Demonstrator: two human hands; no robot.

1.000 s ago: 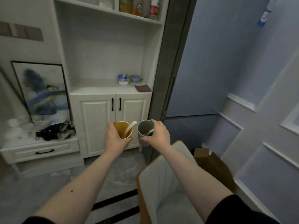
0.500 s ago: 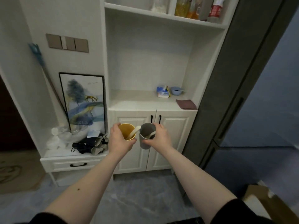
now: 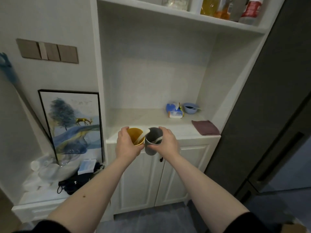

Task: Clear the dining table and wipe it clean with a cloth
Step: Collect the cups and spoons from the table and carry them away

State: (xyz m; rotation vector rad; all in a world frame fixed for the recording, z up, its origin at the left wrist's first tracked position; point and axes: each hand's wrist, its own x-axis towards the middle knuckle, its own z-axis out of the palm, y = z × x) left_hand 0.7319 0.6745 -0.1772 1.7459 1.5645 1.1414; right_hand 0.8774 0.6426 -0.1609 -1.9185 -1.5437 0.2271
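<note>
The left hand (image 3: 128, 145) is wrapped around a yellow cup (image 3: 136, 136), and the right hand (image 3: 165, 142) is wrapped around a grey cup (image 3: 152, 145). Both cups are smooth, round and straight-sided, held upright and side by side, touching or nearly so, in front of the front edge of a white cabinet's counter (image 3: 148, 118). Each cup holds one pale spoon: the spoon in the yellow cup (image 3: 143, 136) leans out over the rim toward the grey one, and the spoon in the grey cup (image 3: 157, 140) lies mostly inside.

On the counter, near its back right corner, sit a blue and white packet (image 3: 174, 110) and a small blue bowl (image 3: 191, 108), round and glossy. At the front right corner lies one folded dark red cloth (image 3: 205, 127), flat and soft-looking. Below the counter are two panelled white doors (image 3: 170, 175). A framed picture of a tree and a deer (image 3: 74, 121) leans on the lower shelf to the left.
</note>
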